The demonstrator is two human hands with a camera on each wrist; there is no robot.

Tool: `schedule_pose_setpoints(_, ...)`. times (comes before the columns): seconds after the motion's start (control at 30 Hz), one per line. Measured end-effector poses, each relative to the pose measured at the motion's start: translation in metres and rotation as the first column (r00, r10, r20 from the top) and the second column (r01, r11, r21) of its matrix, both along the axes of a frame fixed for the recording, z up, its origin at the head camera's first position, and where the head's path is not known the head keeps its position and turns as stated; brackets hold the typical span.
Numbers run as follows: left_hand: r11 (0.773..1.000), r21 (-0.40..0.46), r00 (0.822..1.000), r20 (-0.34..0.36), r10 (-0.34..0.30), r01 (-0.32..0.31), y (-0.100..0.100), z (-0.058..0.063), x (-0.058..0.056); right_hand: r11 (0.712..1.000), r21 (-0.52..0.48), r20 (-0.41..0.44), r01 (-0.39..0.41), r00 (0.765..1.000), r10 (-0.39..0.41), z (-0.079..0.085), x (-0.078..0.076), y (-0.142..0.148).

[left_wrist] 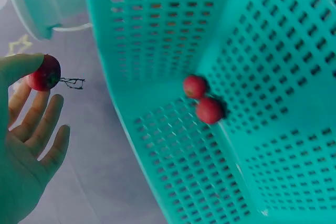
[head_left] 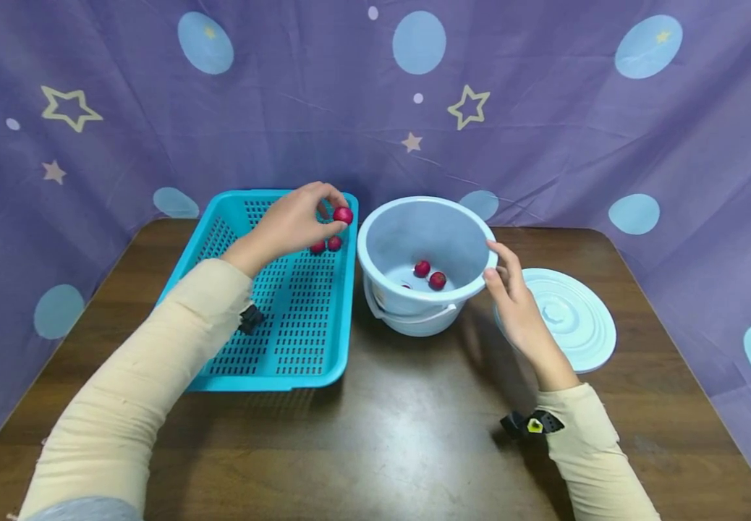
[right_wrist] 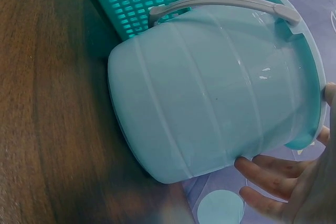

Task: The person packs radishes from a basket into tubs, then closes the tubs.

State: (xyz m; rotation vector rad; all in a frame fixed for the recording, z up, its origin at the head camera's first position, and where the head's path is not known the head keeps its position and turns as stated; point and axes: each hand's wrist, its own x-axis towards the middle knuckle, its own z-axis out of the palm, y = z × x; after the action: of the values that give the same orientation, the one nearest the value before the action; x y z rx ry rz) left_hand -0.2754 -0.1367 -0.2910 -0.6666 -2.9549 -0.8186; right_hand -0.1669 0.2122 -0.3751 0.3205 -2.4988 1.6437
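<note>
My left hand (head_left: 297, 217) pinches a small round red fruit (head_left: 343, 215) between thumb and fingertips, above the far right corner of a turquoise plastic basket (head_left: 339, 325). In the left wrist view, a thin dark stem sticks out from the held fruit (left_wrist: 48, 73). Two similar red fruits (left_wrist: 209, 110) lie side by side in the basket's corner. With its thumb over the rim, my right hand (head_left: 520, 311) grips the right side of a light blue bucket (head_left: 417, 318). Red fruits (head_left: 437, 281) rest on the bucket's bottom; the near wall partly hides one.
A round light blue lid (head_left: 584, 325) lies on the wooden table (head_left: 388, 434) to the right of the bucket. The bucket's handle (head_left: 411, 317) hangs down its near side. A purple patterned cloth (head_left: 323, 108) hangs behind the table.
</note>
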Motion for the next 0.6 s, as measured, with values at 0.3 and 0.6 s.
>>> schedule_pose_setpoints(0.3, 0.982, 0.184, 0.998, 0.041, -0.042, 0.034, 0.026, 0.017, 0.012, 1.0, -0.004, -0.006, 0.003, 1.0, -0.003, 0.0, 0.001, 0.0)
schedule_pose_setpoints(0.6, 0.965, 0.249, 0.992, 0.075, -0.105, 0.083, 0.05, 0.017, 0.017, 1.0, -0.013, -0.013, -0.005, 1.0, 0.004, 0.0, 0.0, -0.001)
